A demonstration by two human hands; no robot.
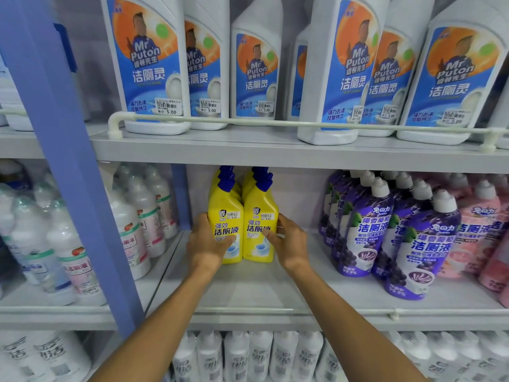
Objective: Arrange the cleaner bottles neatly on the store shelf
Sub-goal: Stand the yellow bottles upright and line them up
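Your left hand (pixel 208 244) grips the left yellow bottle (pixel 225 205): the thumb lies across the front of its label and the fingers wrap round its outer side. Your right hand (pixel 290 242) holds the right yellow bottle (pixel 259 205) the same way, with the thumb on the label and the fingers curled round the far side. The two bottles stand upright between your hands, touching side by side, labels facing you, on the middle shelf (pixel 248 293). Just behind them, beyond your fingertips, more yellow bottles with blue caps (pixel 227 175) stand in two rows running toward the back.

Off to the outside of your right hand, well apart from it, purple bottles (pixel 366 230) with white caps stand in rows, and pink bottles (pixel 476 224) stand past those. To the outside of your left hand rises a blue upright post (pixel 68 161), and beyond it stand pale wrapped bottles (pixel 68 244). Above both hands, on the upper shelf, large white bottles (pixel 148 64) with blue labels stand behind a pale rail (pixel 248 121). Below your forearms, another row of white bottles (pixel 237 357) fills the lowest shelf.
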